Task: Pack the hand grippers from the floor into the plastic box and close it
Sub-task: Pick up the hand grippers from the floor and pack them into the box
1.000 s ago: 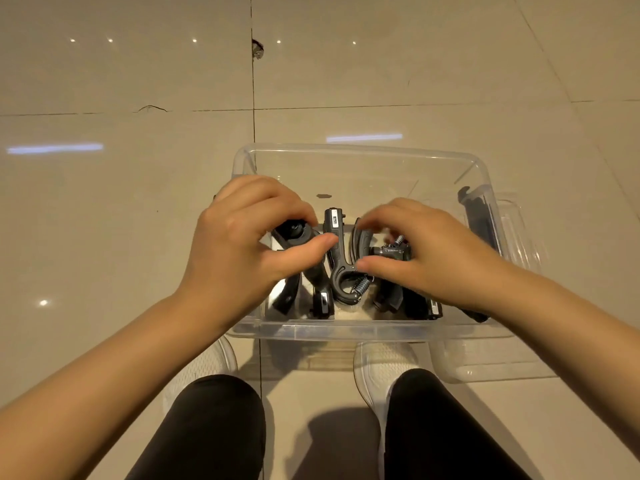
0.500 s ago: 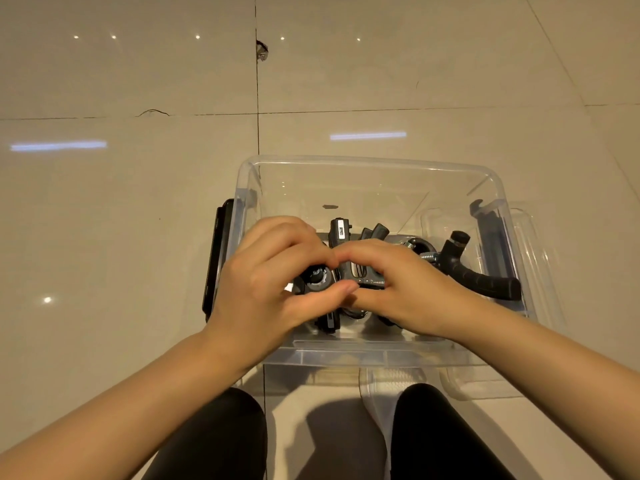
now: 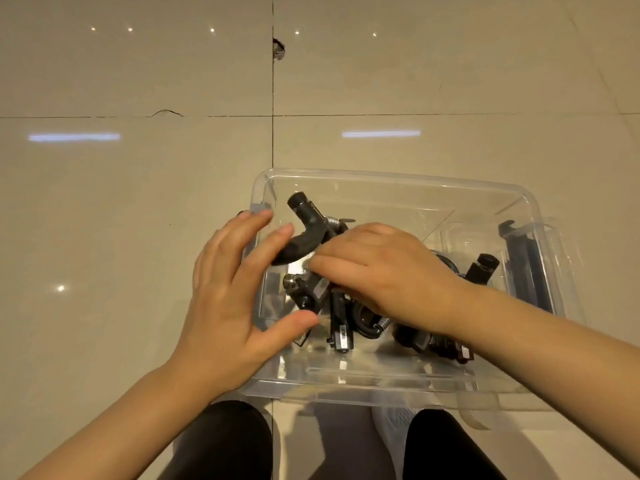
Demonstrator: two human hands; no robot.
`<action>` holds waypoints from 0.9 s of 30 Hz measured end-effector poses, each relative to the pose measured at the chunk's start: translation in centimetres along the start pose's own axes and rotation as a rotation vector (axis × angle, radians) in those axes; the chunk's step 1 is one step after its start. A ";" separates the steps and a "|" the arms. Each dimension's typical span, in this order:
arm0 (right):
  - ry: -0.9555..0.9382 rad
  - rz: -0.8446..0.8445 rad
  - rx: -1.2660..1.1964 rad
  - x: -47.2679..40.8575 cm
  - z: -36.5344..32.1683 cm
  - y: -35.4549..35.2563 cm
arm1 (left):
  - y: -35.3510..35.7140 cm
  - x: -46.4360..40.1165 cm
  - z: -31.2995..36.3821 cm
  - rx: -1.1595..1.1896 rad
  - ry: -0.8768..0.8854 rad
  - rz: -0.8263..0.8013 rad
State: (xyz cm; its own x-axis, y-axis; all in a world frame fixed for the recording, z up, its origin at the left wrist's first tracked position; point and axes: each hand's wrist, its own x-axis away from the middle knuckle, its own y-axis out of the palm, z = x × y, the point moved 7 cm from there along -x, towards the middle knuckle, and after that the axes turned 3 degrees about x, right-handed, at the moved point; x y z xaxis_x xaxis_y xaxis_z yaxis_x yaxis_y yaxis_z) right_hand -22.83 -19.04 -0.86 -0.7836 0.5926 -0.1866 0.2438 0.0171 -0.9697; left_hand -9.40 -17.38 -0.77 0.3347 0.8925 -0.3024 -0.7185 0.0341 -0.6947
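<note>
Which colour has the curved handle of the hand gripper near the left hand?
Black, with a metal spring beside it. The curved handle shows best in the head view.

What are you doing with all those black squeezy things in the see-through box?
A person is packing hand grippers into a clear plastic box on the tiled floor. The right hand reaches into the pile, arranging them. The left hand is open, fingers spread, at the box's left side beside one curved gripper handle. The box has no lid on it yet; a clear lid seems to lie beside its right side.
</note>
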 end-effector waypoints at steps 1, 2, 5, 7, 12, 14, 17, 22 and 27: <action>-0.079 -0.011 0.097 -0.3 0.0 0.7 | 0.1 0.4 -1.0 0.018 -0.093 -0.025; -0.153 -0.031 0.167 -0.5 -0.2 1.7 | 0.3 0.8 -1.9 0.041 -0.179 -0.043; -0.298 -0.141 0.221 0.0 -1.4 5.3 | 1.0 1.2 -3.0 0.070 -0.286 -0.095; -0.346 -0.238 0.217 1.3 -1.9 7.3 | 1.3 1.1 -3.1 0.068 -0.281 -0.131; -0.340 -0.425 0.223 3.6 -1.1 9.8 | 1.5 1.2 -3.3 0.066 -0.283 -0.146; -0.329 -0.439 0.221 3.3 -1.1 10.2 | 1.5 1.3 -3.4 0.060 -0.290 -0.141; -0.302 -0.439 0.197 3.0 -1.1 10.2 | 1.5 1.4 -3.6 0.068 -0.305 -0.135; -0.282 -0.423 0.213 2.7 -1.1 9.6 | 1.5 1.5 -3.6 0.080 -0.308 -0.133; -0.253 -0.402 0.218 1.8 -1.2 9.7 | 1.4 1.4 -3.5 0.083 -0.304 -0.123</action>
State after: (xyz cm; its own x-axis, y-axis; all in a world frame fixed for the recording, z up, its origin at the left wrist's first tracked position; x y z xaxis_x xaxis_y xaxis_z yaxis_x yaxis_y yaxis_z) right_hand -21.16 -16.83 -10.37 -0.9108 0.3604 0.2014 -0.2086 0.0192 -0.9778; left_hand -7.81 -17.62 -4.48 0.2341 0.9722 -0.0022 -0.7351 0.1755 -0.6548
